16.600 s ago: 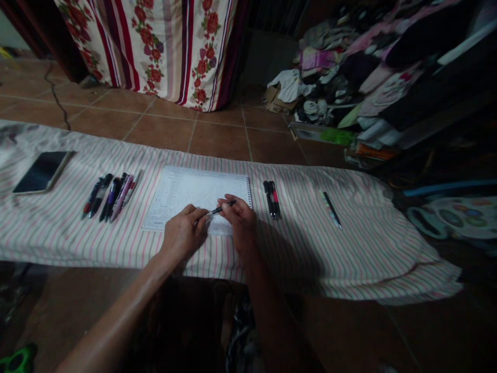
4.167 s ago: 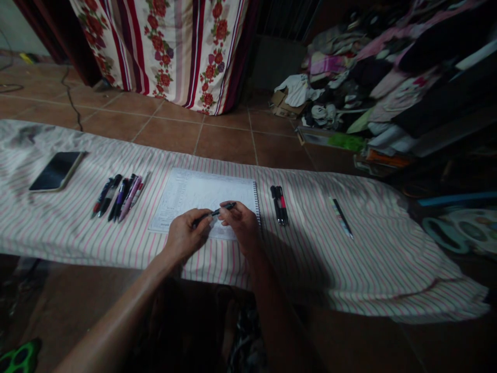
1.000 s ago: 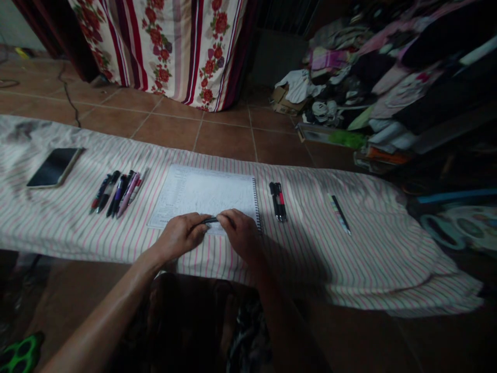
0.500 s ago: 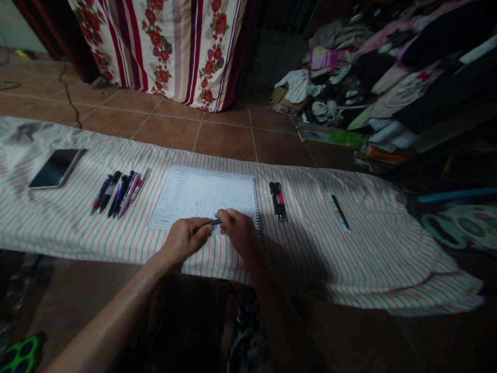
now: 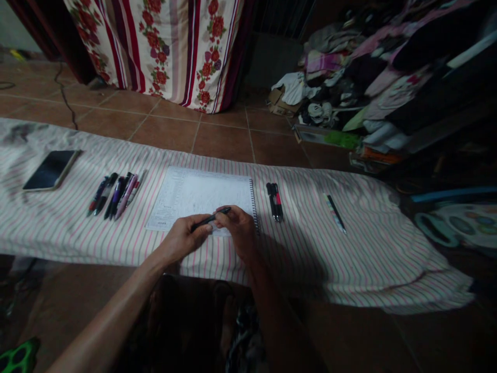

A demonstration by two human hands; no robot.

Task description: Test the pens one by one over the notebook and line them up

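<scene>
A dark pen [image 5: 203, 221] is held between my two hands, above the lower edge of a spiral notebook [image 5: 217, 189]. Its lower left end lies in the closed fingers of my left hand [image 5: 184, 235]. My right hand [image 5: 238, 228] pinches it near the upper right end, beside the notebook's wire binding. Left of the notebook lies a row of several pens [image 5: 114, 197], dark, purple and pink. To its right rest two black pens [image 5: 275, 202], one with a red part, and farther off a slim patterned pen [image 5: 336, 214].
A phone [image 5: 52, 170] lies on the left of the striped cloth [image 5: 303, 248] covering the long surface. Beyond are a tiled floor [image 5: 221, 139], a floral curtain [image 5: 171, 52] and a heap of clothes [image 5: 349, 77]. A green object [image 5: 19, 356] shows at lower left.
More of the pen now shows: its upper right end sticks out past my right fingers, where before only a short part was visible between my hands. The view has shifted slightly.
</scene>
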